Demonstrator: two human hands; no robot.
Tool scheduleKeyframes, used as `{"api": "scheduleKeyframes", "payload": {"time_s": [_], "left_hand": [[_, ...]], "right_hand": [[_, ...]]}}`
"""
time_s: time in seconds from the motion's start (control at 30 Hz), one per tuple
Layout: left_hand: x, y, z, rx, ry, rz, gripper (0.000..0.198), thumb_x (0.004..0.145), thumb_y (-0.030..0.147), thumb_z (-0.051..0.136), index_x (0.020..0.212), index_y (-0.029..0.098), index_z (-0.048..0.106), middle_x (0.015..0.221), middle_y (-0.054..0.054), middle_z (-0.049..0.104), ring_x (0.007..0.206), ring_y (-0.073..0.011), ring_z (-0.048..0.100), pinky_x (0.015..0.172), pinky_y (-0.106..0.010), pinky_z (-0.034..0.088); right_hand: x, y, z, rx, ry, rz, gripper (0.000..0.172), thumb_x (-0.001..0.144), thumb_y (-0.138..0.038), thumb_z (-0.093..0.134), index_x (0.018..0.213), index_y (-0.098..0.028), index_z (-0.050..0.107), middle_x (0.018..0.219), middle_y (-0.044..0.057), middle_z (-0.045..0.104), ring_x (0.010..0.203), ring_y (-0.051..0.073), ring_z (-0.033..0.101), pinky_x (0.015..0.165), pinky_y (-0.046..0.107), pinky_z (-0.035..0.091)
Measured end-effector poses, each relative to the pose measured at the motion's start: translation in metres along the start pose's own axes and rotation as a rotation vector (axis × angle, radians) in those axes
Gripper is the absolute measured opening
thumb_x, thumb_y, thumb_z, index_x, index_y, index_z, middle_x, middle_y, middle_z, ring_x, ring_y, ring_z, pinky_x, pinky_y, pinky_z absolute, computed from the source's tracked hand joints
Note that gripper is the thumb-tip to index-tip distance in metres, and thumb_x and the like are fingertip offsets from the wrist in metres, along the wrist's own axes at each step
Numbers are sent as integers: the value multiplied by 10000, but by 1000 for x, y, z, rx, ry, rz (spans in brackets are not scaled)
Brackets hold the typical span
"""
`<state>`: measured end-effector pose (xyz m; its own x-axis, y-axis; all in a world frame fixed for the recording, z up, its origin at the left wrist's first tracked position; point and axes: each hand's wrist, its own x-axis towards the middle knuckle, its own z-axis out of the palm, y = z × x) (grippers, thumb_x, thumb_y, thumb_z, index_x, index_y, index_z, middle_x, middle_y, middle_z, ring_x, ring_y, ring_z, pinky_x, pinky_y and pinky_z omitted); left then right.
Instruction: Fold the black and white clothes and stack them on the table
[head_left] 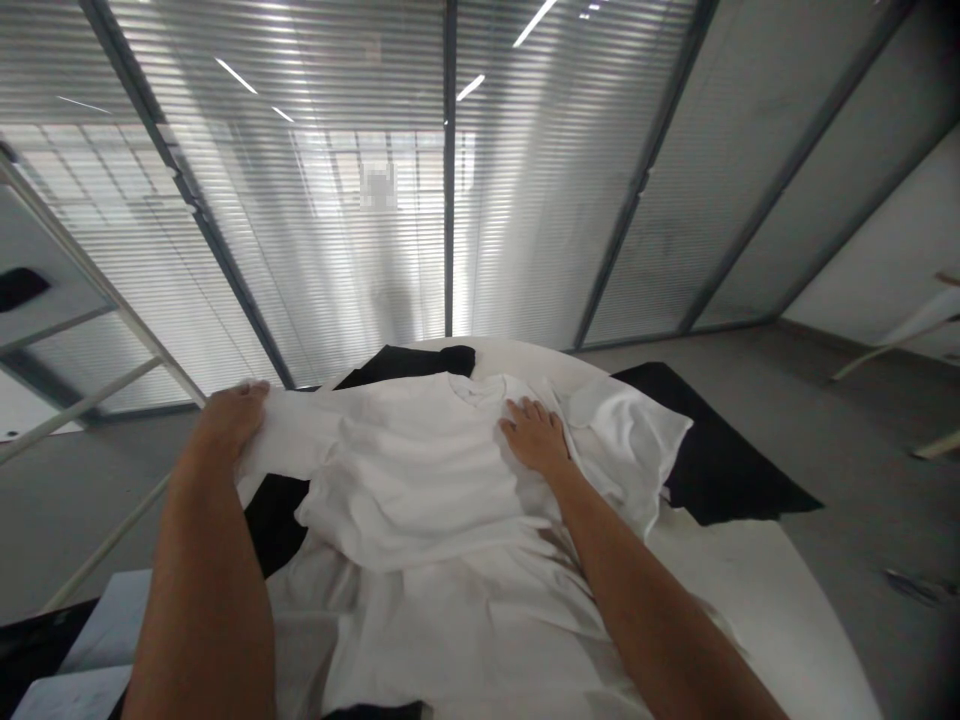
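Observation:
A white T-shirt (420,460) lies spread out and wrinkled, its neckline at the far side. My left hand (234,415) is closed on the hem of the left sleeve and pulls it out to the side; the fingertips are partly hidden. Flat on the shirt just below the collar rests my right hand (536,435), fingers spread. The other sleeve (630,425) lies loosely folded to the right of that hand. Black cloth (720,455) sticks out from beneath the shirt on the right, and more shows at the far side and left.
Under the clothes is a white table (780,590) with a rounded edge. A pale metal frame (97,275) stands close on the left. Light-coloured flat items (105,625) lie at the lower left. Glass panels with blinds (360,250) rise behind the table.

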<state>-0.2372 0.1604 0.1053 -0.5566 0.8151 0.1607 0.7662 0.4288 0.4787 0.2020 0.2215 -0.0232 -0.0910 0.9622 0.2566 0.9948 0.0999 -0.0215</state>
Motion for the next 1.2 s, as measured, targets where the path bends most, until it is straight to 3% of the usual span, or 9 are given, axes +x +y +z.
{"api": "scheduleKeyframes", "payload": {"time_s": [0.17, 0.33, 0.57, 0.67, 0.73, 0.77, 0.9, 0.97, 1.2], "left_hand": [[-24, 42, -16, -222, -101, -43, 559, 871, 548, 464, 1193, 111, 600, 1089, -128, 678, 964, -259, 625, 825, -339, 487], [-35, 76, -14, -238, -139, 47, 443, 885, 508, 457, 1007, 131, 655, 940, -112, 697, 890, -252, 644, 763, -310, 489], [-66, 133, 57, -197, -136, 374, 472, 944, 426, 319, 786, 127, 649, 748, -107, 666, 763, -222, 644, 696, -295, 458], [-86, 147, 84, -244, -478, 446, 504, 942, 488, 321, 1092, 127, 639, 757, -90, 685, 608, -205, 651, 606, -290, 465], [-91, 147, 95, -237, -601, 476, 541, 940, 519, 317, 1227, 150, 590, 841, -96, 708, 628, -206, 672, 624, -295, 487], [-90, 145, 99, -213, -574, 512, 539, 945, 517, 309, 1237, 163, 592, 924, -106, 714, 724, -218, 690, 686, -306, 501], [-76, 121, 119, 35, -216, 644, 473, 958, 431, 325, 1232, 176, 615, 1270, -129, 612, 1223, -274, 521, 1021, -404, 392], [-70, 107, 132, 187, -148, 623, 480, 949, 408, 349, 1312, 170, 554, 1380, -159, 518, 1313, -310, 423, 1074, -481, 319], [-66, 86, 161, 342, -270, 548, 603, 954, 500, 232, 1471, 212, 346, 1556, -157, 248, 1430, -353, 197, 1122, -564, 148]], "right_hand": [[0, 1, 3, 5, 33, -10, 519, 957, -442, 319, 1424, -246, 428, 1479, 120, 405, 1346, 296, 351, 1068, 485, 264], [1, 0, 0, 0, 12, -3, 517, 955, -441, 324, 1424, -249, 427, 1483, 116, 401, 1345, 293, 354, 1063, 485, 276], [0, -2, 1, -9, 31, -11, 513, 956, -435, 322, 1419, -244, 439, 1477, 123, 409, 1343, 297, 355, 1058, 489, 280], [-1, -2, 0, -20, 31, -16, 515, 957, -432, 319, 1420, -241, 437, 1476, 124, 410, 1341, 298, 356, 1055, 487, 282], [-1, -2, -1, -27, 31, -16, 516, 959, -432, 314, 1423, -240, 431, 1478, 123, 407, 1341, 294, 355, 1056, 483, 282], [-1, -2, -1, -29, 31, -15, 516, 959, -433, 313, 1423, -240, 430, 1478, 123, 407, 1340, 293, 357, 1055, 482, 283], [-1, -1, 0, -27, 45, -19, 509, 957, -436, 322, 1414, -245, 439, 1471, 119, 416, 1334, 292, 364, 1053, 483, 283], [-1, 0, 0, -25, 54, -20, 507, 956, -434, 323, 1412, -248, 441, 1469, 118, 419, 1335, 293, 360, 1054, 484, 279], [0, 1, 0, -11, 27, -10, 515, 953, -434, 326, 1420, -245, 435, 1473, 123, 414, 1341, 301, 353, 1055, 491, 276]]}}
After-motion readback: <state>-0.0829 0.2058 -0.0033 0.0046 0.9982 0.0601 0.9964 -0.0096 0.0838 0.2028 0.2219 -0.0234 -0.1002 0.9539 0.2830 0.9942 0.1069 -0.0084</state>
